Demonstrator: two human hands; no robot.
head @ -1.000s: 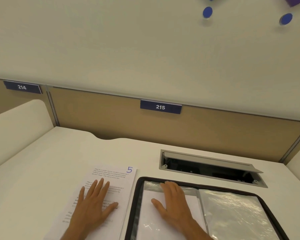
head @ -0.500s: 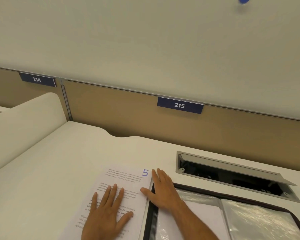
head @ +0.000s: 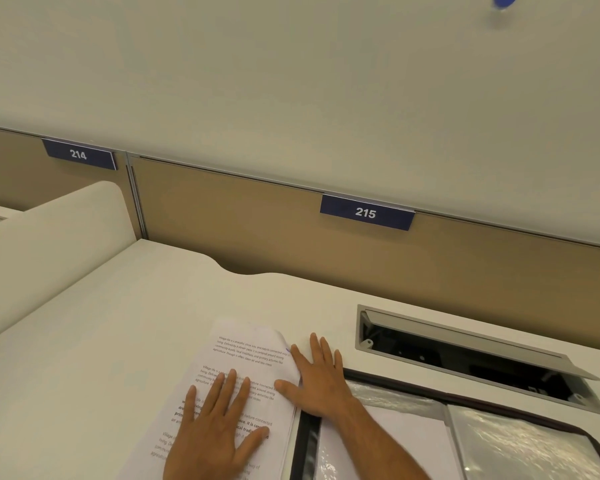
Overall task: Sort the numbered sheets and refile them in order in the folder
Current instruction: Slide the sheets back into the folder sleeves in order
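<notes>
My left hand (head: pixel 219 431) lies flat on the printed sheet (head: pixel 243 372), fingers straight and spread, pressing it to the desk (head: pixel 94 341). My right hand (head: pixel 317 375) is also flat with straight fingers: the thumb rests on the sheet's right edge, the fingertips reach past that edge onto the desk, and the heel sits over the folder's (head: pixel 303 441) black rim. Neither hand grips anything.

Compared with half a second ago, the sheet's upper right corner has lifted and curled leftward, so the blue "5" is now hidden except for a small trace beside my index finger. My right hand has moved slightly farther along that edge. My left hand has not changed position.

The sheet is white with several blocks of small black text, some of it bold. It lies just left of the open folder, touching its rim. The folder holds glossy plastic sleeves (head: pixel 520 445) and a white page (head: pixel 395 441).
</notes>
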